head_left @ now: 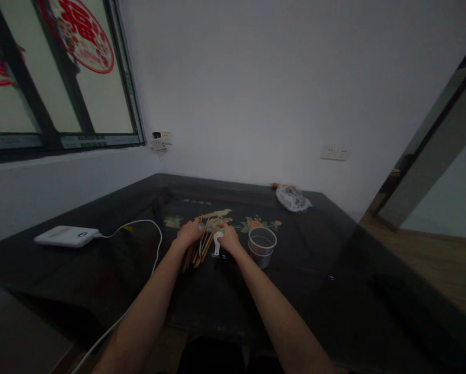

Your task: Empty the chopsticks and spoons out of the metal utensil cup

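Chopsticks (207, 247) slant toward the front edge of the table (314, 296), flanked by my left hand (191, 233) and right hand (229, 240), apparently for containment; I can't tell whether fingers grip.

You had chopsticks (207, 248) that looked like wood with a dull finish, slim utensils (200, 247) among them with the sheen of smooth metal, and a spoon (217, 243) in smooth plastic or ceramic, which of the two you could not tell. Your cup (260, 255) looked like smooth metal, and your tabletop (303, 306) was glossy and glass-like. You also faced a smooth plastic power bank (63, 236), a crinkled, shiny plastic bag (292, 198) and a matt wall (233, 104).
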`<state>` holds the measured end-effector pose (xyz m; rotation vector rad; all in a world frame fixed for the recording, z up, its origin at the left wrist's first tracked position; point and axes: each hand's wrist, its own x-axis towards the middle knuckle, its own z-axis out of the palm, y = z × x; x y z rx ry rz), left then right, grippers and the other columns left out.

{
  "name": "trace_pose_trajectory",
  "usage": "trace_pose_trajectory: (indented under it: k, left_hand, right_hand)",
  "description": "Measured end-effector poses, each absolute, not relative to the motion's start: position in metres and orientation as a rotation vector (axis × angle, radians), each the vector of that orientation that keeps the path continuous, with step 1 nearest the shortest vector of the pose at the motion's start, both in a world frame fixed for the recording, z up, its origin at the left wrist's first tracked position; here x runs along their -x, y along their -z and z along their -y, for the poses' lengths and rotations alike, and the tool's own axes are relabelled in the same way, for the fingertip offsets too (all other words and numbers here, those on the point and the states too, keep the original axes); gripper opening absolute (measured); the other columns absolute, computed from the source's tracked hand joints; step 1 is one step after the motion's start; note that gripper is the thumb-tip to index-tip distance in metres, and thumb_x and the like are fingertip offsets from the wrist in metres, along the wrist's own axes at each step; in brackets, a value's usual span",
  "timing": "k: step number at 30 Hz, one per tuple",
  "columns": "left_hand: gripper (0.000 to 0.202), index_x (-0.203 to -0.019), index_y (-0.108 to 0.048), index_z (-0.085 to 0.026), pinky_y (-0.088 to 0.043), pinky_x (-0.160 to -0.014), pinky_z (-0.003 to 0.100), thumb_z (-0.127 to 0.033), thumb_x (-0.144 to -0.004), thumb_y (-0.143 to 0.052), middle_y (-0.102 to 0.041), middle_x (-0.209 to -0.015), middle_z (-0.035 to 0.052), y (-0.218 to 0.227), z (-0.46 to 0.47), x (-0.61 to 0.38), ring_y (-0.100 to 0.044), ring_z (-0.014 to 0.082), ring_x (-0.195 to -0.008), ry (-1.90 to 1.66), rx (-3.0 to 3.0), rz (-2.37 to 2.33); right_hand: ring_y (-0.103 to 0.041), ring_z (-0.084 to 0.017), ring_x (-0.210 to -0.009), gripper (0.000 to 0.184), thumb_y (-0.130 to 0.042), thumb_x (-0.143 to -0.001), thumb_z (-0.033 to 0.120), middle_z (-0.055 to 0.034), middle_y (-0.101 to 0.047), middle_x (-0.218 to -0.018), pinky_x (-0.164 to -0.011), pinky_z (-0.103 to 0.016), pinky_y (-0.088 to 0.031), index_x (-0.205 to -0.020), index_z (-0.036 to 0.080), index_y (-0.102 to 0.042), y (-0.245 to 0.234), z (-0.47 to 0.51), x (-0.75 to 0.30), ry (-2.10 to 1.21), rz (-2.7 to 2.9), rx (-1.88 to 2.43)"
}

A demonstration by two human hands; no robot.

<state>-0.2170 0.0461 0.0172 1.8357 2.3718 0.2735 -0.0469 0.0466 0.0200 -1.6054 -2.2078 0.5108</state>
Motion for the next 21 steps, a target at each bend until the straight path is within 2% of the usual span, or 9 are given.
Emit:
trace_pose_trajectory:
  k: [2,5,8,14,21]
  left_hand:
    - [0.051,-0.125,-0.046,-0.022,-0.045,-0.083,0.035,-0.047,-0.081,-0.046,-0.058,-0.118,0.0155,-0.016,-0.045,0.212,-0.058,0.0298,-0.106,-0.266,-1.861,-2.371]
    - [0.054,-0.126,-0.044,-0.022,-0.044,-0.083,0.037,-0.046,-0.078,-0.051,-0.058,-0.118,0.0158,-0.016,-0.043,0.206,-0.057,0.0311,-0.106,-0.263,-1.901,-2.365]
    - [0.057,-0.127,-0.04,-0.022,-0.044,-0.083,0.036,-0.046,-0.077,-0.053,-0.057,-0.119,0.0149,-0.015,-0.042,0.202,-0.057,0.0306,-0.107,-0.284,-1.943,-2.314]
    - [0.061,-0.129,-0.036,-0.024,-0.043,-0.087,0.036,-0.042,-0.074,-0.058,-0.054,-0.124,0.0136,-0.015,-0.041,0.195,-0.053,0.03,-0.113,-0.285,-1.997,-2.251]
    - [0.064,-0.131,-0.035,-0.025,-0.043,-0.087,0.037,-0.042,-0.074,-0.058,-0.053,-0.124,0.0133,-0.019,-0.036,0.189,-0.054,0.0307,-0.111,-0.28,-2.004,-2.22]
  right_hand:
    - [-0.06,-0.021,-0.099,0.041,-0.053,-0.077,0.011,-0.0128,-0.053,-0.118,-0.079,-0.028,-0.044,-0.118,0.019,-0.049,-0.023,-0.037,0.048,-0.475,2.203,1.622]
    - [-0.063,-0.024,-0.095,0.039,-0.053,-0.082,0.02,-0.0173,-0.047,-0.125,-0.075,-0.032,-0.047,-0.121,0.018,-0.046,-0.03,-0.018,0.049,-0.313,2.217,1.656]
    - [-0.063,-0.027,-0.097,0.044,-0.058,-0.081,0.03,-0.0185,-0.052,-0.12,-0.073,-0.033,-0.049,-0.12,0.015,-0.045,-0.036,-0.002,0.049,-0.207,2.278,1.677]
    - [-0.065,-0.028,-0.094,0.029,-0.049,-0.085,0.018,-0.0176,-0.065,-0.101,-0.074,-0.035,-0.05,-0.113,0.011,-0.049,-0.035,-0.001,0.046,-0.232,2.383,1.735]
    - [-0.064,-0.026,-0.095,0.027,-0.036,-0.089,0.013,-0.0168,-0.066,-0.1,-0.076,-0.036,-0.048,-0.111,0.014,-0.052,-0.026,-0.015,0.048,-0.255,2.34,1.686]
